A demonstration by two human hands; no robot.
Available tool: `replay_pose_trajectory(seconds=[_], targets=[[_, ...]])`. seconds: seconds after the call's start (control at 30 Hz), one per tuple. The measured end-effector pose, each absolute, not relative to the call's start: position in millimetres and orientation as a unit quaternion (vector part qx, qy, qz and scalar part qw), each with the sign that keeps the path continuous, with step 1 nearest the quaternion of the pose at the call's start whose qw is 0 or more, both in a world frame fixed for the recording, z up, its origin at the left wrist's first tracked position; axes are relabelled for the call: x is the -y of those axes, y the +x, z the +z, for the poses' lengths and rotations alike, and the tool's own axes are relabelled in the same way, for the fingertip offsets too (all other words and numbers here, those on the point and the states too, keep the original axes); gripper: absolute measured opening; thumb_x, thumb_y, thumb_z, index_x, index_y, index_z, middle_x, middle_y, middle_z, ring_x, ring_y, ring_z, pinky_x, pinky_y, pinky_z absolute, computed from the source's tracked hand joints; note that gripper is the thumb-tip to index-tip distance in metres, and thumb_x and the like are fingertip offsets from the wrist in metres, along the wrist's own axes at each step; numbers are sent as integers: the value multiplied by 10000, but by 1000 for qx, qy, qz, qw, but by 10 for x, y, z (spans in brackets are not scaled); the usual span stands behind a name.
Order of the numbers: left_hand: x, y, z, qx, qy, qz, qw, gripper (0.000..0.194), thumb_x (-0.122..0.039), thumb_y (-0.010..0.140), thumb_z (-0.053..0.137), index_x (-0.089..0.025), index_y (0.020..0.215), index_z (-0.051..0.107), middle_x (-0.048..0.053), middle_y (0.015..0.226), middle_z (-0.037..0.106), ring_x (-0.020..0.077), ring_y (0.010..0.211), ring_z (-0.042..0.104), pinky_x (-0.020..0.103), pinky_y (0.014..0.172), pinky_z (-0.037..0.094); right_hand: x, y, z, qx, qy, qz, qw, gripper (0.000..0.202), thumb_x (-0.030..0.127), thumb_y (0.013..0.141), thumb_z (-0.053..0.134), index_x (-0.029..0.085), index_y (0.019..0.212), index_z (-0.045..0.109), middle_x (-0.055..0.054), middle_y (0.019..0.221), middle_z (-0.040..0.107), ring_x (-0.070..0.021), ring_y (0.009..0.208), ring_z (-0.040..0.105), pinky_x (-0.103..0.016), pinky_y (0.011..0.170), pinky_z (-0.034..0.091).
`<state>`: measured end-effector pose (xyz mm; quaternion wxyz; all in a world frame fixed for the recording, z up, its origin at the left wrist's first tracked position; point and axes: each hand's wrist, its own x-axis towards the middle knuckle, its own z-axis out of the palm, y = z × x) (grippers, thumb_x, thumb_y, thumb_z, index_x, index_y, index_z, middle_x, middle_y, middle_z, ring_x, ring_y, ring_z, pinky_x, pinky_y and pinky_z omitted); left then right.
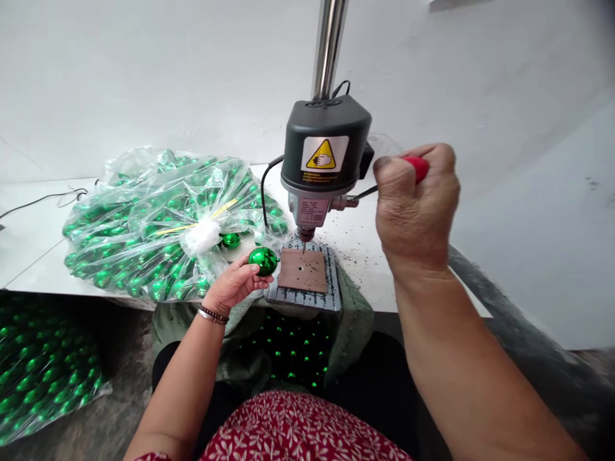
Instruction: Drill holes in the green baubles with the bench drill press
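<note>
Between the fingers and thumb of my left hand (239, 282) is a shiny green ball ornament (262, 260), just left of the drill press base (335, 282). My right hand (417, 202) is closed around the red-knobbed feed lever (419, 168) of the drill press (327, 144). Under the chuck, the thin drill bit (303, 246) points down at a brown board (314, 282) with a hole in it. Ball and bit are apart.
A clear plastic bag (129, 237) of green balls lies on the white table (369, 269), with one loose ball (231, 241) by its opening. Another bag (48, 365) sits at lower left. Green balls fill a sack (355, 314) below the table edge. Dark shavings lie around the base.
</note>
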<state>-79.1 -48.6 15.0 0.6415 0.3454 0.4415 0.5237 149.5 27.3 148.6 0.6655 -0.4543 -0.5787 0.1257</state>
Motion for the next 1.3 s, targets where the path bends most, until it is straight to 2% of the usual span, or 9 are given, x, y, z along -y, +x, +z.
replay_pose_trajectory(seconds=[0.13,0.27,0.4,0.57,0.73,0.93,1.1,1.3], targets=[[396,-573,56,-452,340,516,643,490,-404,670,751,-188,1077,582,38,919,673,134,733,650,236,643,496,-275,1502,1480,586,-441,135,667,203,274,833,570,158,751,424,71,657,417,-25,609,362,-183,594,331],[257,-422,68,-558,450,457,526,443,-340,700,723,-168,1092,609,7,881,647,95,661,576,211,589,445,-270,1501,1493,586,-451,133,660,187,246,833,580,153,763,433,76,653,414,-18,602,364,-170,586,337],[128,-348,53,-611,535,400,426,466,-351,707,695,-144,1117,616,28,902,663,140,737,598,262,673,483,-282,1508,1485,591,-454,115,656,195,249,841,576,173,764,414,78,638,381,-15,579,354,-166,573,359],[36,-296,19,-633,594,352,350,461,-362,726,677,-158,1137,634,45,1007,694,197,909,632,318,837,495,-354,1547,1406,626,-455,49,631,203,350,910,487,202,794,412,49,677,453,-32,631,453,-197,614,422],[-5,-219,79,-676,618,287,283,491,-357,726,685,-162,1172,627,57,1025,704,213,911,638,340,846,501,-399,1591,1353,640,-464,21,613,237,424,924,454,206,834,436,39,724,499,-35,669,485,-205,626,427],[-61,-97,145,-681,650,234,241,596,-331,700,726,-175,1263,610,62,1062,720,223,929,654,347,891,502,-383,1598,1362,647,-462,20,606,246,427,926,450,193,852,435,41,729,486,-27,673,479,-189,616,410],[-83,-50,117,-679,647,234,256,666,-313,703,736,-159,1330,576,80,1136,712,240,978,659,351,920,500,-334,1580,1372,638,-470,28,609,227,406,919,457,197,836,421,43,713,474,-30,665,492,-180,598,406],[-67,-46,54,-667,637,271,276,577,-307,691,742,-177,1244,638,31,1019,734,224,936,667,312,892,511,-180,1594,1306,634,-465,40,617,185,362,892,500,217,815,415,52,686,483,-37,598,453,-190,555,388]])
